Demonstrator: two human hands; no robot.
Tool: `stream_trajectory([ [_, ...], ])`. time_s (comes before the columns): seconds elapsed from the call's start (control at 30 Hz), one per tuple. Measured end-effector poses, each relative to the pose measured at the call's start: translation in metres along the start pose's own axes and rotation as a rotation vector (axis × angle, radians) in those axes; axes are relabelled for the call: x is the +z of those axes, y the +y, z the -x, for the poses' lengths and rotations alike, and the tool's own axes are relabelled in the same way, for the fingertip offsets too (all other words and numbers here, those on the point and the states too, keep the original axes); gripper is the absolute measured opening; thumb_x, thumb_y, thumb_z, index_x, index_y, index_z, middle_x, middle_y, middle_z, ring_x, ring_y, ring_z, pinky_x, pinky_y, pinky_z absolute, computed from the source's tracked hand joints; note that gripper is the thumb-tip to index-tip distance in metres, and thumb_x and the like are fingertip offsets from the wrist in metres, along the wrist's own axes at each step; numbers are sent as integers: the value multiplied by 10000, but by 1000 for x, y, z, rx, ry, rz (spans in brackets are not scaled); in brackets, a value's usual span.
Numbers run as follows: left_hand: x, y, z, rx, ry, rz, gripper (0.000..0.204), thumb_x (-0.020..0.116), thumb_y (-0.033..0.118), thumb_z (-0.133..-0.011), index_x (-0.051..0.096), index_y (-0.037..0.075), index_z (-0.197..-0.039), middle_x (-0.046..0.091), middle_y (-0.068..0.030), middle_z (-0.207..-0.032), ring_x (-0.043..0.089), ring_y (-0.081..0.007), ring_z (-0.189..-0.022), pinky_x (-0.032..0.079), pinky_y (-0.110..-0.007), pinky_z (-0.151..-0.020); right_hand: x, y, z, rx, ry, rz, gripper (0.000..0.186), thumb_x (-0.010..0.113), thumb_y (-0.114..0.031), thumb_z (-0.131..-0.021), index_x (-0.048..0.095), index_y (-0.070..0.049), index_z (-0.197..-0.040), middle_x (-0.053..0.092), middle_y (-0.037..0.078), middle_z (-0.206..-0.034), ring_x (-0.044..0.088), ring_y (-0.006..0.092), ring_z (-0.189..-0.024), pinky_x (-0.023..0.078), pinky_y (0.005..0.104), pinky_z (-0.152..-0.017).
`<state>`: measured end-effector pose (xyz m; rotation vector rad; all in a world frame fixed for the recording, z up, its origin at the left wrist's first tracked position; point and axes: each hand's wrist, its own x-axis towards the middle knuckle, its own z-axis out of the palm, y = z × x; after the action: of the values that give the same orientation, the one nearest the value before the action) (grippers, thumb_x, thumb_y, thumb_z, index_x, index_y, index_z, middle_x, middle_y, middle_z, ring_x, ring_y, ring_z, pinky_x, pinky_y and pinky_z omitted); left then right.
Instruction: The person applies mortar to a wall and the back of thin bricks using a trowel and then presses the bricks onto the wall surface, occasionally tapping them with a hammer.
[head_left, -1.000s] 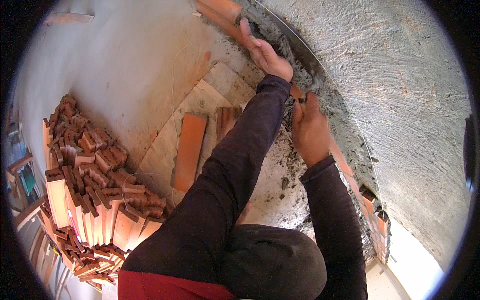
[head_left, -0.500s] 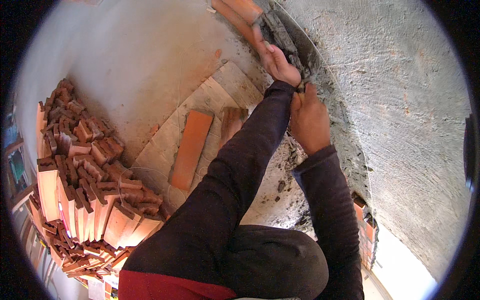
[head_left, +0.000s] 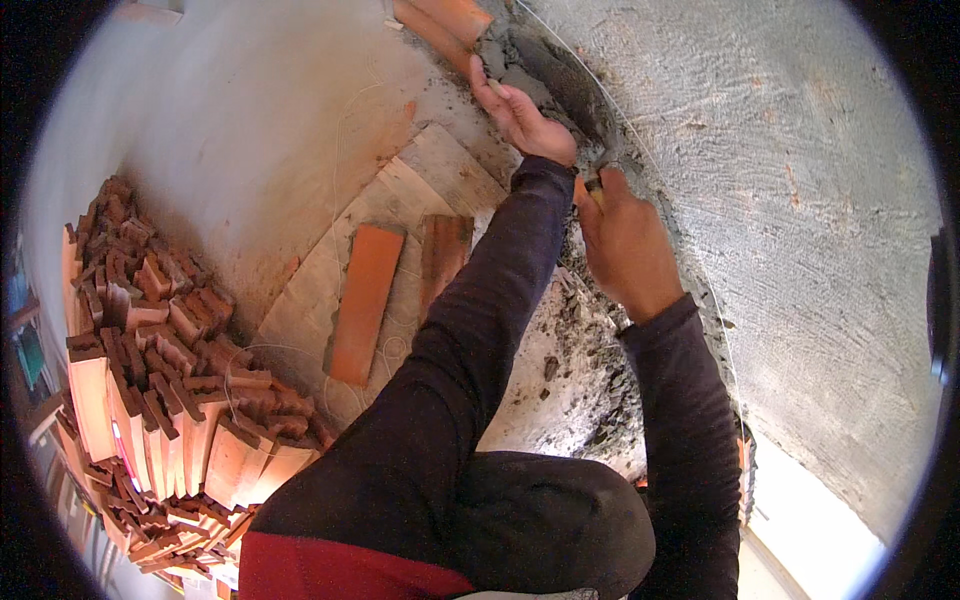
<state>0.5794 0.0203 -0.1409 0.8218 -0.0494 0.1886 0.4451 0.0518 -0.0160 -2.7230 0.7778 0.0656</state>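
My left hand [head_left: 527, 126] is held palm sideways with its fingers stretched out along the left edge of a strip of wet grey mortar [head_left: 555, 75], at the foot of the rough wall. Closed round the handle of a trowel [head_left: 597, 187] is my right hand [head_left: 630, 245], just to the right of my left wrist. Only part of the handle and a bit of the blade by the mortar show. Beyond my left fingertips, reddish clay bricks [head_left: 455, 18] lie end-on to the mortar strip.
A thin string [head_left: 640, 135] runs along the wall [head_left: 800, 180]. Left of my arm, an orange clay brick [head_left: 367, 305] and a darker stained one [head_left: 446, 255] lie on pale boards [head_left: 395, 195]. A large brick stack [head_left: 170, 350] fills the left. Mortar crumbs [head_left: 600, 410] litter the floor.
The view has shifted slightly, so bricks and boards sit further left. My right hand has drawn a little away from my left wrist. The mortar beside my left hand looks smoother, with fewer ridges.
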Motion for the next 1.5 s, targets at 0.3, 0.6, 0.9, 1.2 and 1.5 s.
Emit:
stream_trajectory([
  [0.3, 7, -10, 5, 21, 19, 89, 658, 395, 479, -1022, 307, 17, -1483, 260, -170, -1535, 277, -259, -1401, 152, -377, -1162, -7, -6, -17, 145, -57, -24, 315, 499, -249, -973, 480, 38, -1101, 641, 333, -845, 637, 507, -823, 510, 574, -718],
  [0.6, -3, -5, 0, -6, 84, 54, 624, 424, 477, -1012, 345, 58, -1467, 301, -128, -1514, 301, -244, -1378, 173, -379, -1155, -2, -9, -4, 159, -59, -28, 364, 543, -255, -960, 498, 79, -1099, 625, 330, -801, 625, 508, -809, 478, 560, -701],
  [0.9, -13, -10, -3, -47, 96, 166, 573, 397, 429, -1034, 359, 34, -1449, 337, -129, -1488, 368, -242, -1324, 224, -370, -1136, -18, -5, -15, 54, -157, -73, 323, 527, -197, -936, 508, 88, -1086, 636, 327, -865, 634, 499, -806, 514, 564, -726],
  [1.2, -14, -8, -1, -67, 63, 171, 555, 373, 432, -1040, 336, 56, -1447, 376, -126, -1412, 400, -239, -1274, 273, -366, -1114, 5, -8, -17, 62, -71, -142, 292, 563, -154, -918, 503, 55, -1113, 624, 333, -820, 617, 521, -820, 486, 568, -733],
  [1.5, -23, 7, 4, -233, 85, 221, 625, 414, 554, -995, 321, 139, -1452, 353, -136, -1434, 415, -280, -1270, 344, -432, -1086, 15, 3, 3, -100, 48, -230, 289, 570, -115, -903, 489, 68, -1110, 606, 317, -763, 604, 517, -765, 480, 564, -699],
])
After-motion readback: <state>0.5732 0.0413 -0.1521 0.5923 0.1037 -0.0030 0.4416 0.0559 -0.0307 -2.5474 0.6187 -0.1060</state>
